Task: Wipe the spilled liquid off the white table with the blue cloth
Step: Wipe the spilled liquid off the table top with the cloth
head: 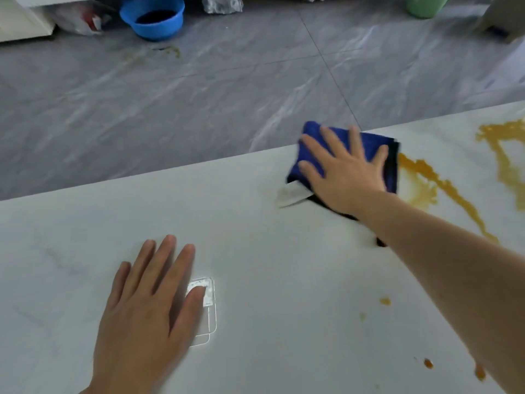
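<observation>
Both palms flat: right hand (pixel 346 177) presses blue cloth (pixel 312 137) beside spill (pixel 426 172).

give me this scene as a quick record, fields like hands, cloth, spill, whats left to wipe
left hand: flat on the table, fingers spread, holding nothing
right hand: pressed flat on the cloth, fingers spread
cloth: blue, folded, near the table's far edge, pale tag sticking out on its left
table: white, faint veining
spill: orange-brown streaks right of the cloth, plus drops near the front right
left to wipe: most of the spill, all lying to the right of the cloth
floor: grey tiles, blue bowl at the far side
</observation>
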Available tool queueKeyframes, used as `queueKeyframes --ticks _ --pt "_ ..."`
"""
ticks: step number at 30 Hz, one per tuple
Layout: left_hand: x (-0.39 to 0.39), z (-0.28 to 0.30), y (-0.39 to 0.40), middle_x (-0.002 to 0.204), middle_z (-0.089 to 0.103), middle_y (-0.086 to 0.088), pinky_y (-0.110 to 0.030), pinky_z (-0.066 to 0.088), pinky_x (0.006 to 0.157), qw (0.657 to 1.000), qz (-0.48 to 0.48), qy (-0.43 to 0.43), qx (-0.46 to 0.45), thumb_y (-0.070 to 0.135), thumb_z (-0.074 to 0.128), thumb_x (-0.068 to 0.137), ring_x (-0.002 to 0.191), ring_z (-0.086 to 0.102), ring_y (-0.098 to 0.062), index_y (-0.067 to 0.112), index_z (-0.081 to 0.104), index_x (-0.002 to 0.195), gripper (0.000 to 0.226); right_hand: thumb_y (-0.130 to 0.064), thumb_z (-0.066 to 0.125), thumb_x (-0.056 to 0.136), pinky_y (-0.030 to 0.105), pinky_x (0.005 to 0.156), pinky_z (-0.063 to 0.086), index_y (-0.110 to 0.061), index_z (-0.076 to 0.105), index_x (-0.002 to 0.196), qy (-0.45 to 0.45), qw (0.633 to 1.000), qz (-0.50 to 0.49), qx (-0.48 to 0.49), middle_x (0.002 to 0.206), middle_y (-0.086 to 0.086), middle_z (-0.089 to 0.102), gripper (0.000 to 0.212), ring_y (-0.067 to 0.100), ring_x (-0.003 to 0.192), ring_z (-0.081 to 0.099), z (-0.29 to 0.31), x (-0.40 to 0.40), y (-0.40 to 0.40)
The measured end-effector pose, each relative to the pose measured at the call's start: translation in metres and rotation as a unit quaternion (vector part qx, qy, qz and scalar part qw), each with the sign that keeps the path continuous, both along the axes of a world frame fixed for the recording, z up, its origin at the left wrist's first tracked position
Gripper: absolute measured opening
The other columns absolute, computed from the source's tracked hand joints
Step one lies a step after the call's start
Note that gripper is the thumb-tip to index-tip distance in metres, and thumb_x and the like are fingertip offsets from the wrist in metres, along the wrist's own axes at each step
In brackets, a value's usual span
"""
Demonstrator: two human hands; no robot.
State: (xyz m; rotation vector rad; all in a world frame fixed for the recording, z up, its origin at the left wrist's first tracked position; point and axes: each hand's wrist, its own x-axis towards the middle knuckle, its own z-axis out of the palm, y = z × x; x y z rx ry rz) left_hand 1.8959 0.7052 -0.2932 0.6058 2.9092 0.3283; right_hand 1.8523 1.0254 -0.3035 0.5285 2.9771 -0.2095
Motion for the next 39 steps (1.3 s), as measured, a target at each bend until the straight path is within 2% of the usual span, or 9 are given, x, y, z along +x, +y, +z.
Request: queueKeyframes --ticks 4,8,12,17,22,27,31,35,39 --pt "0.001 0.0 0.001 0.151 0.021 0.012 -0.025 0.0 0.114 1.0 0.003 -0.005 0.013 0.054 0.024 0.087 0.142 0.008 -0.005 0.034 0.024 0.141 0.057 -0.066 0.0 0.081 0.071 0.104 -0.001 -0.05 -0.008 0.141 -0.034 0.996 -0.079 0.003 0.156 -0.015 -0.012 0.062 0.028 0.142 -0.018 0.006 0.059 0.018" --pt "0.002 0.0 0.002 0.15 0.023 0.01 -0.03 0.003 0.115 1.0 0.004 -0.009 0.016 0.054 0.024 0.085 0.142 0.012 -0.007 0.033 0.026 0.14 0.059 -0.068 -0.01 0.078 0.07 0.103 -0.004 -0.05 -0.015 0.138 -0.04 0.999 0.006 0.022 0.155 -0.013 -0.017 0.063 0.032 0.139 -0.024 0.002 0.092 -0.029" --pt "0.002 0.0 0.004 0.151 0.021 0.013 -0.029 0.002 0.116 1.0 0.014 -0.01 0.023 0.055 0.024 0.084 0.142 0.009 -0.004 0.035 0.025 0.14 0.059 -0.069 -0.006 0.079 0.069 0.104 -0.004 -0.052 -0.011 0.138 -0.011 0.998 0.058 0.012 0.155 -0.017 -0.013 0.062 0.028 0.141 -0.019 0.001 0.06 -0.011" --pt "0.001 0.001 0.002 0.151 0.02 0.014 -0.031 0.005 0.116 1.0 0.011 -0.014 0.018 0.056 0.024 0.083 0.142 0.009 -0.004 0.036 0.025 0.14 0.061 -0.067 0.006 0.085 0.07 0.104 -0.003 -0.053 -0.004 0.139 -0.023 0.997 -0.071 0.002 0.155 -0.018 -0.009 0.057 0.027 0.143 -0.013 0.003 0.038 0.066" --pt "0.002 0.002 0.004 0.15 0.018 0.017 -0.029 0.003 0.116 0.999 0.02 -0.012 0.026 0.056 0.024 0.082 0.142 0.006 -0.001 0.037 0.025 0.14 0.06 -0.071 -0.002 0.078 0.067 0.107 -0.005 -0.054 -0.011 0.138 -0.051 0.988 -0.143 -0.012 0.155 -0.017 -0.015 0.063 0.023 0.142 -0.019 0.011 0.101 0.07" --pt "0.001 0.002 0.004 0.15 0.024 0.01 -0.04 0.012 0.116 0.999 0.019 -0.016 0.028 0.056 0.025 0.081 0.141 0.014 -0.008 0.032 0.031 0.14 0.064 -0.071 -0.014 0.076 0.066 0.106 -0.007 -0.054 -0.033 0.128 -0.06 0.998 -0.014 0.007 0.144 -0.019 -0.033 0.058 0.028 0.138 -0.03 0.008 0.139 -0.008" --pt "0.0 0.001 0.005 0.151 0.022 0.013 -0.04 0.011 0.116 0.999 0.019 -0.011 0.023 0.057 0.024 0.082 0.141 0.011 -0.005 0.034 0.031 0.14 0.063 -0.071 -0.012 0.077 0.068 0.105 -0.002 -0.055 -0.022 0.133 -0.027 0.999 0.038 0.016 0.152 -0.02 -0.022 0.059 0.027 0.141 -0.022 0.003 0.105 0.007" --pt "0.001 0.0 0.004 0.15 0.018 0.017 -0.036 0.008 0.116 1.0 0.02 -0.009 0.018 0.059 0.021 0.084 0.141 0.007 -0.001 0.036 0.031 0.14 0.062 -0.067 0.001 0.082 0.068 0.106 -0.004 -0.053 -0.008 0.139 -0.032 0.998 -0.059 -0.002 0.155 -0.018 -0.01 0.059 0.025 0.143 -0.016 0.008 0.075 0.058" --pt "0.0 -0.001 0.003 0.149 0.016 0.017 -0.035 0.007 0.116 1.0 0.013 -0.005 0.012 0.058 0.021 0.083 0.141 0.008 -0.004 0.035 0.029 0.141 0.063 -0.067 -0.001 0.081 0.067 0.107 -0.006 -0.054 -0.011 0.138 -0.055 0.99 -0.129 -0.013 0.155 -0.016 -0.013 0.059 0.023 0.142 -0.02 0.012 0.116 0.063"
